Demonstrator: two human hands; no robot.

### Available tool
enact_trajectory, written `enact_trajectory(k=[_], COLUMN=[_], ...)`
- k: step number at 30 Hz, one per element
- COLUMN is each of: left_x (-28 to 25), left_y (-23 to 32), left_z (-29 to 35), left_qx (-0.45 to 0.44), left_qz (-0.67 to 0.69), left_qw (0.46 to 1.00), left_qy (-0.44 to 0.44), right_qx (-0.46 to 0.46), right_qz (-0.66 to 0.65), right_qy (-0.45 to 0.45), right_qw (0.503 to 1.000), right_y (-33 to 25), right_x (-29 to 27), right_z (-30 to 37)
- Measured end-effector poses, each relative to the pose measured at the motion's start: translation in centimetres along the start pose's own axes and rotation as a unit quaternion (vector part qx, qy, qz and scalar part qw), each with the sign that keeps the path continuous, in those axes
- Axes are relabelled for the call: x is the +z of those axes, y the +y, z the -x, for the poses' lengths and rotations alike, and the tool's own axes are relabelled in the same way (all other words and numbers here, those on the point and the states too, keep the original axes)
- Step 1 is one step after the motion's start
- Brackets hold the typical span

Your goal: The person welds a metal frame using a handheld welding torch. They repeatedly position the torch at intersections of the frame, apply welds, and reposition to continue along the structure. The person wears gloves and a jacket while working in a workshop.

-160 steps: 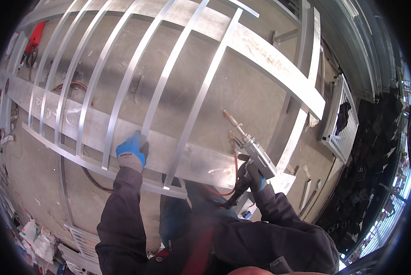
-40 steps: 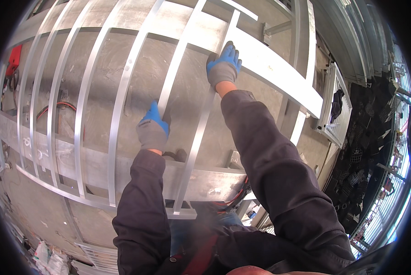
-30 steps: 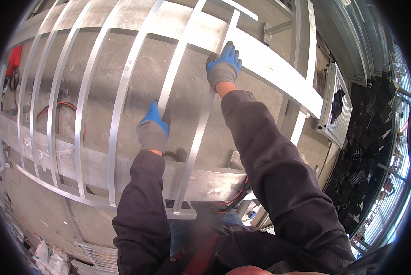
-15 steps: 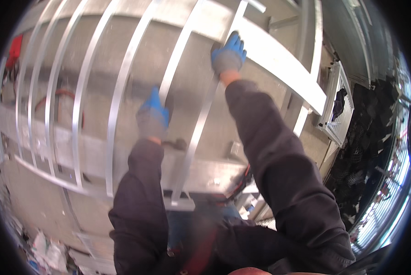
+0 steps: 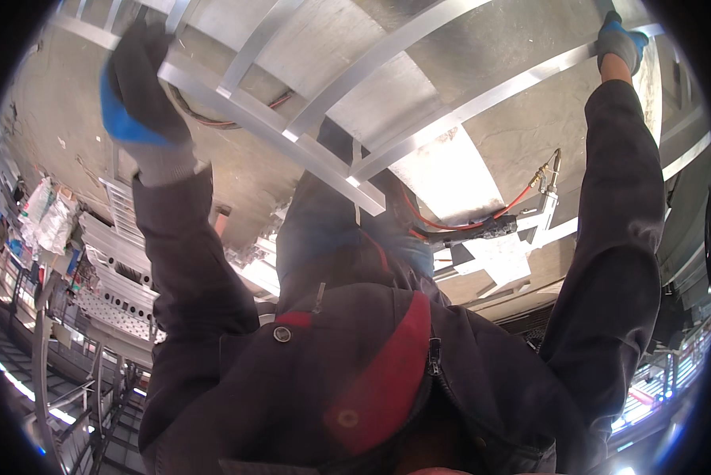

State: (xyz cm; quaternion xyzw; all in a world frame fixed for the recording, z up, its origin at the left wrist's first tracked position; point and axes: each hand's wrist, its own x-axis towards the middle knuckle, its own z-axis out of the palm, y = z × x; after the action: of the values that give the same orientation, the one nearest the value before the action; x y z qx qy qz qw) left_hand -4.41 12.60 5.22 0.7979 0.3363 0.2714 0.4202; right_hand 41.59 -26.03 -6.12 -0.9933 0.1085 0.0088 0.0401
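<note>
Floor (image 5: 70, 103) of grey concrete, strewn with scraps at the left. Over it, frame (image 5: 252, 117) of pale metal, between both hands: long rail slanting from upper left down to a free end in front of the legs, slim bars (image 5: 474, 108) joined to it and running off toward upper right. Beneath the bars, broad flat beam (image 5: 450, 174), brightly lit toward its near end. Dark jacket (image 5: 308, 364) with a red panel, filling the lower middle; trousers (image 5: 316, 229) just beyond, partly behind the rail. Pale perforated rack (image 5: 118, 313) at lower left, well apart from the frame, with whitish bags (image 5: 54, 222) near it. Red hose (image 5: 450, 226), curving across the near end of the beam to the torch (image 5: 548, 198); torch well below the right hand, touched by neither hand, copper nozzle pointing up and away. Left hand (image 5: 137, 87), gloved in blue and grey, dark palm side showing, wrapped over the rail near upper left; exact lie of the fingertips impossible to tell. Right hand (image 5: 621, 43), likewise gloved, arm stretched far out, fingers curled round the outermost bar near its far end.
</note>
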Motion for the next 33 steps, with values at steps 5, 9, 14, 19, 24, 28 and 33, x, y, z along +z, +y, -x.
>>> enact_trajectory(k=[5, 9, 14, 19, 24, 28, 33], left_x=[-3.6, -1.3, -0.4, 0.5, 1.2, 1.3, 1.7], left_y=[-4.6, -3.3, -2.0, -1.9, -1.9, -3.1, -4.4], left_z=[14.1, 19.9, 19.9, 19.0, 19.1, 19.5, 20.3], left_qx=[-0.329, -0.302, -0.47, -0.495, -0.502, -0.541, -0.536], left_qz=[0.247, 0.131, 0.389, 0.459, 0.466, 0.434, 0.425], left_qw=[0.91, 0.937, 0.778, 0.728, 0.72, 0.711, 0.718], left_qy=[0.052, -0.119, -0.15, -0.118, -0.109, -0.119, -0.127], right_qx=[0.01, -0.014, -0.177, -0.24, -0.064, -0.087, -0.057], right_qz=[-0.001, 0.013, -0.036, -0.428, -0.497, -0.412, -0.428], right_qy=[-0.006, 0.003, 0.13, -0.271, -0.307, -0.246, -0.258], right_qw=[1.0, 1.0, 0.975, 0.828, 0.809, 0.873, 0.864], right_y=[0.4, 0.4, -1.0, -0.1, -1.8, -4.7, -6.9], right_x=[0.3, -0.1, -1.6, -4.0, -2.7, -2.5, -1.7], right_z=[-0.6, -0.3, 4.5, 23.2, 36.9, 38.7, 38.4])
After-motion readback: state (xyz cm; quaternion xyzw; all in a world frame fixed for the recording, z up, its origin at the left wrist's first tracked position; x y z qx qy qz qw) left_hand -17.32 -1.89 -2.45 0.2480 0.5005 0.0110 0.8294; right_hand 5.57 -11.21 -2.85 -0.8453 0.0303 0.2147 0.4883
